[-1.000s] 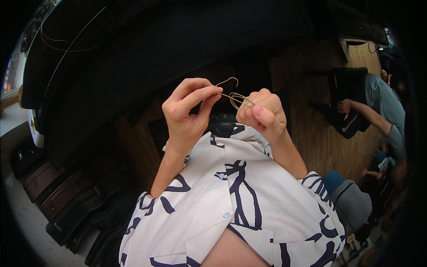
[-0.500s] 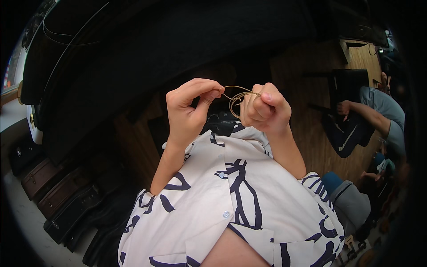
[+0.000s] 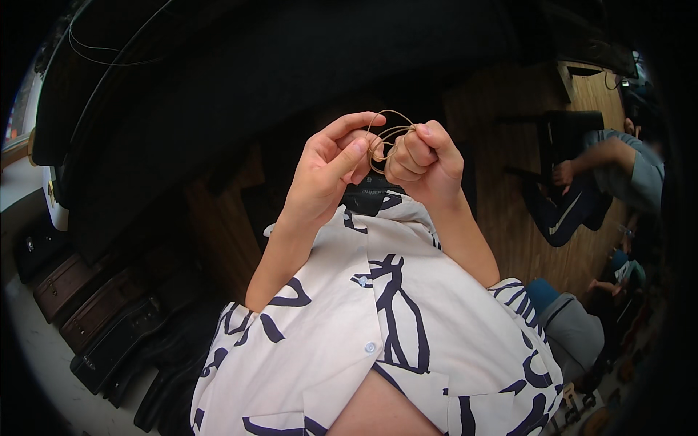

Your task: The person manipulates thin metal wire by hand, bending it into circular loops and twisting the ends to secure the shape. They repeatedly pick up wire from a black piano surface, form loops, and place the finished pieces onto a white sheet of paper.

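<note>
Holding a small coil of thin, brass-coloured wire point(image 3: 393, 129) at about 1 o'clock in the view, the person has both hands raised beyond the patterned shirt point(image 3: 327, 291). The right hand point(image 3: 425, 154), on the coil's 4 o'clock side, is curled into a fist, its thumb pressed over the wire where the loops meet, probably so they cannot spring apart. The left hand point(image 3: 329, 156), on the 8 o'clock side, is half open: thumb and index finger stand apart near the loops' edge, likely leaving room to guide them; whether its other fingers grip the wire cannot be told. At 8 o'clock, hard instrument cases point(image 3: 94, 316) stand in a row, perhaps to save room. Between 2 and 3 o'clock, another person's hand point(image 3: 563, 174) shows.
</note>
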A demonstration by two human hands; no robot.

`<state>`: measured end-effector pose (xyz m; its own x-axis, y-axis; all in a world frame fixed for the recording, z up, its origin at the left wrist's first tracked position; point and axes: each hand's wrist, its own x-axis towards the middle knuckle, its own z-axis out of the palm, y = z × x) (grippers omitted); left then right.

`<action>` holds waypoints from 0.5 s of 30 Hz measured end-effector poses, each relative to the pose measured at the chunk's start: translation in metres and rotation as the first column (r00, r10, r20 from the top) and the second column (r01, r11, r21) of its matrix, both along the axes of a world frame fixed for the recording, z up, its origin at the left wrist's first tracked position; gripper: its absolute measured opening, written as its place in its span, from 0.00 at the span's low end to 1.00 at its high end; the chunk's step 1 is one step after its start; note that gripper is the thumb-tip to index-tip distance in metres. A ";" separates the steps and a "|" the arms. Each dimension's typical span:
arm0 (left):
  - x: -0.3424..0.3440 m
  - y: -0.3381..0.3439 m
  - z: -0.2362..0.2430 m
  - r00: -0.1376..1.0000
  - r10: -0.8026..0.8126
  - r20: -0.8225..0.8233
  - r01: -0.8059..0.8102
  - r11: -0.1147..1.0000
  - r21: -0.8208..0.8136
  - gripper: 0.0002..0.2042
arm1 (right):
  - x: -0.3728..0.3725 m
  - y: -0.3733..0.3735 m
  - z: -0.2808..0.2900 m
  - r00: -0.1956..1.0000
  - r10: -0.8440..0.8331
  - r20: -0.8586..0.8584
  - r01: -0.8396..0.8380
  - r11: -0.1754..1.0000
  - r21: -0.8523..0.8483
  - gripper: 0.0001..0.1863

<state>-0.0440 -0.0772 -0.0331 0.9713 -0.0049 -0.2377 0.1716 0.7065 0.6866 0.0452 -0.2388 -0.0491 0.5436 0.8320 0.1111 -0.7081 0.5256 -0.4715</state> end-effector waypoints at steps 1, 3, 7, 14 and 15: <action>0.000 0.000 0.000 1.000 0.006 0.003 -0.006 1.000 0.012 0.23 | -0.001 0.000 0.000 0.999 -0.034 0.020 0.035 0.998 -0.043 0.28; 0.002 -0.003 -0.001 1.000 0.019 0.008 -0.019 0.999 0.036 0.23 | -0.004 0.002 0.003 0.993 -0.097 0.064 0.104 0.987 -0.126 0.28; 0.004 -0.009 0.004 0.998 0.027 -0.058 -0.013 0.974 0.226 0.21 | -0.007 0.004 0.008 0.972 -0.169 0.162 0.202 0.955 -0.218 0.27; 0.005 -0.002 -0.002 0.994 -0.019 -0.105 0.051 0.948 0.315 0.17 | -0.009 0.004 0.011 0.916 -0.201 0.347 0.293 0.926 -0.237 0.28; 0.005 -0.002 0.001 0.993 -0.017 -0.120 0.054 0.948 0.313 0.18 | -0.010 0.005 0.010 0.905 -0.212 0.369 0.312 0.920 -0.236 0.28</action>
